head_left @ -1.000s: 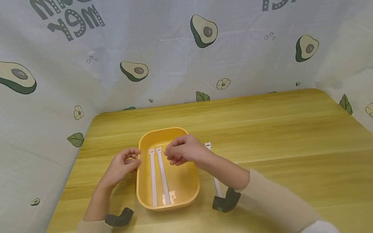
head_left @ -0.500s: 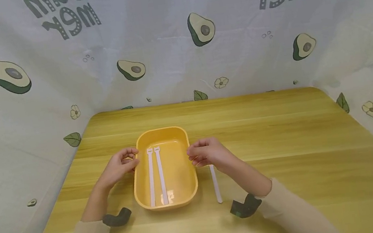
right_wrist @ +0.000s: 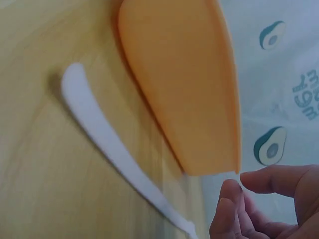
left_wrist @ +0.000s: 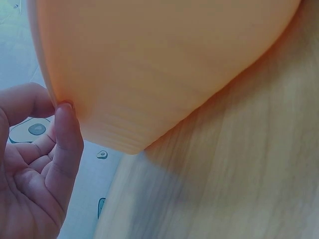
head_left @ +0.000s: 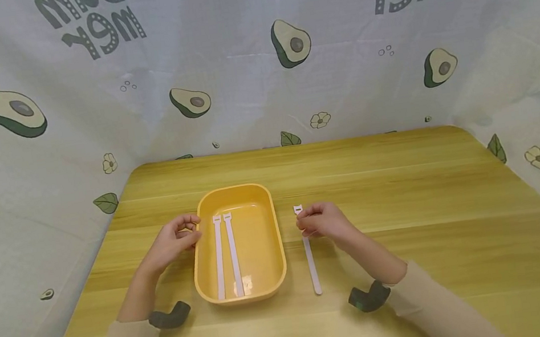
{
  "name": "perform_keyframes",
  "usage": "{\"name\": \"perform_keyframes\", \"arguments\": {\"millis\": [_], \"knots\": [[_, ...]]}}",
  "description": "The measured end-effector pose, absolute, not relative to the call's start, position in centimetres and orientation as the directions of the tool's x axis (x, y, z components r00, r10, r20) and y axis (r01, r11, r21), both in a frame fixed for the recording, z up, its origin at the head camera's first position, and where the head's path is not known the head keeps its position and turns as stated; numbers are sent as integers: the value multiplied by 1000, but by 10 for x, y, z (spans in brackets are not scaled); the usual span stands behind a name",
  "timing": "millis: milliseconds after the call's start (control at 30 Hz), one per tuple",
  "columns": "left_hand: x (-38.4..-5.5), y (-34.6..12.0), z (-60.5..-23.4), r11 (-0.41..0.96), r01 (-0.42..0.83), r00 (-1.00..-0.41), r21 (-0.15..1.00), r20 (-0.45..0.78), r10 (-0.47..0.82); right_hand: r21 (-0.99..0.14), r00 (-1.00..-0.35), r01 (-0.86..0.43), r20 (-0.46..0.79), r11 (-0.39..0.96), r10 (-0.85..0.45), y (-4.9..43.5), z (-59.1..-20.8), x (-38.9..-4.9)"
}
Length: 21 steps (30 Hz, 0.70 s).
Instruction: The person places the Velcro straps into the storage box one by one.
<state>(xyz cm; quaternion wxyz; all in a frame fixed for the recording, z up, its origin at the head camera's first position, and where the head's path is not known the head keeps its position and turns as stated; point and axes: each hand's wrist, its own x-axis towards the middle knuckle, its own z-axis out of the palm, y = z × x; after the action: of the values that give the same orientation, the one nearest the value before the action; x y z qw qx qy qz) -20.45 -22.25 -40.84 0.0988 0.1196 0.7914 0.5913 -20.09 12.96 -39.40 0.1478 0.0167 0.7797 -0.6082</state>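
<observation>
In the head view my left hand (head_left: 173, 242) is at the left side of the yellow tray (head_left: 261, 250). The left wrist view shows its thumb and finger pinching the tray's rim (left_wrist: 46, 74). Two white hook-and-loop cable ties (head_left: 219, 259) lie side by side lengthwise in the tray's left half. A third white cable tie (head_left: 312, 266) lies on the table to the right of the tray. Over its slotted end hovers my right hand (head_left: 326, 221), thumb and fingers loosely bent with a small gap. In the right wrist view that tie (right_wrist: 112, 142) lies apart from the fingers.
The wooden table (head_left: 411, 217) extends well to the right of the tray. Behind it and at the sides hangs a white curtain (head_left: 231, 41) with avocado prints. A dark curved piece (head_left: 370, 296) sits at the right wrist, and a similar one (head_left: 170, 316) at the left.
My right hand has moved from above the tray, past its right rim, to the cable tie on the table. My left hand stays at the tray's left rim.
</observation>
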Motion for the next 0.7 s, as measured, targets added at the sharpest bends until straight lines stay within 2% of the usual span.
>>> {"name": "perform_keyframes", "arguments": {"millis": [267, 700], "knots": [[-204, -222, -409, 262, 63, -953, 963, -20, 303, -907, -975, 160, -206, 389, -78, 133, -411, -204], [-205, -223, -409, 262, 76, -952, 962, -8, 306, -767, -992, 79, -123, 637, -26, 127, -421, -204]]}}
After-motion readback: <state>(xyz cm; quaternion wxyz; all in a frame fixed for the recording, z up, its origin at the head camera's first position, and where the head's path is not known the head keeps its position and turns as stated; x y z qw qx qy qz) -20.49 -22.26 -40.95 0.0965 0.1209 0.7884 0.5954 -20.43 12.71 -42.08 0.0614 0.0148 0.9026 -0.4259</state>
